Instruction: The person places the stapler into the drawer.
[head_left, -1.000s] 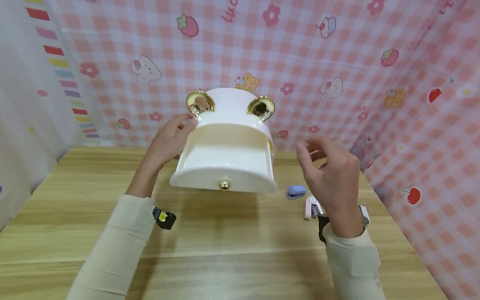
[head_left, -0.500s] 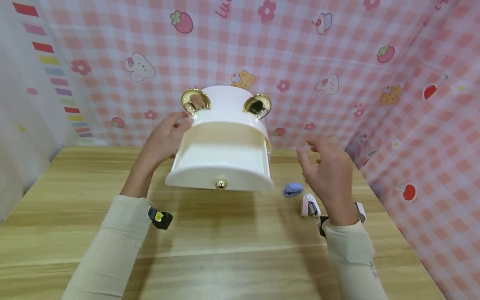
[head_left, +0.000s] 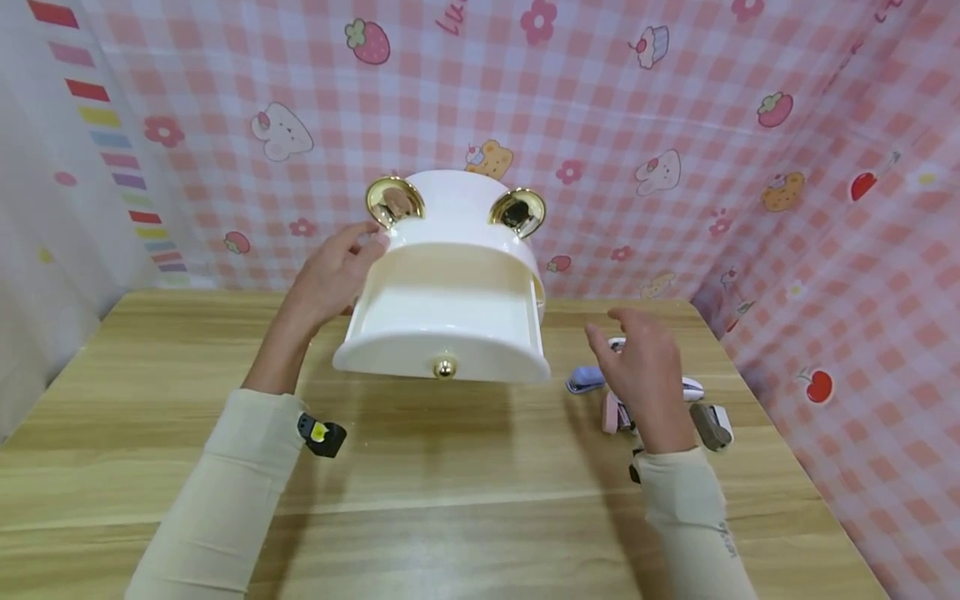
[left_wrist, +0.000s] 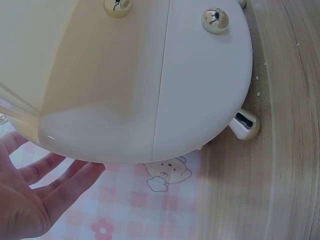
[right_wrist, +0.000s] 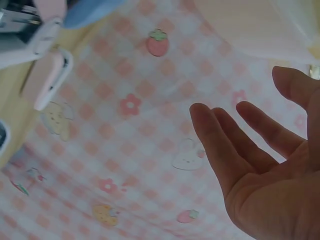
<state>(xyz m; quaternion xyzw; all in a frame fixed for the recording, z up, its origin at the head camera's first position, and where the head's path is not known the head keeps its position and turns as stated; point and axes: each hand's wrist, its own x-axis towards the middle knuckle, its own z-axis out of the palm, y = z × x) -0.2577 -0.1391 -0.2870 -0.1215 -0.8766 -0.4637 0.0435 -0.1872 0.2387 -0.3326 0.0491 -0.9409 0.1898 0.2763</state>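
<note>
A white storage box (head_left: 459, 200) with two round gold ears stands at the back of the table. Its upper drawer (head_left: 450, 346), with a gold knob, is pulled out and looks bare inside; a second drawer (left_wrist: 200, 75) below is closed. My left hand (head_left: 327, 275) rests against the box's left side, fingers loosely extended and thumb near the top edge. My right hand (head_left: 643, 375) hovers with parted fingers above several small staplers and holds nothing. Around it show a blue stapler (head_left: 585, 378), a pink one (head_left: 611, 413) and a grey one (head_left: 709, 427); others are partly hidden.
A pink checked cloth (head_left: 585, 100) hangs behind the wooden table (head_left: 450, 517) and along its right side. A pale cloth (head_left: 45, 217) hangs at the left. The box has short gold feet (left_wrist: 245, 124).
My right hand has lowered and drawn slightly left over the staplers, uncovering the grey one and others. My left hand stays on the box. The head view has shifted slightly.
</note>
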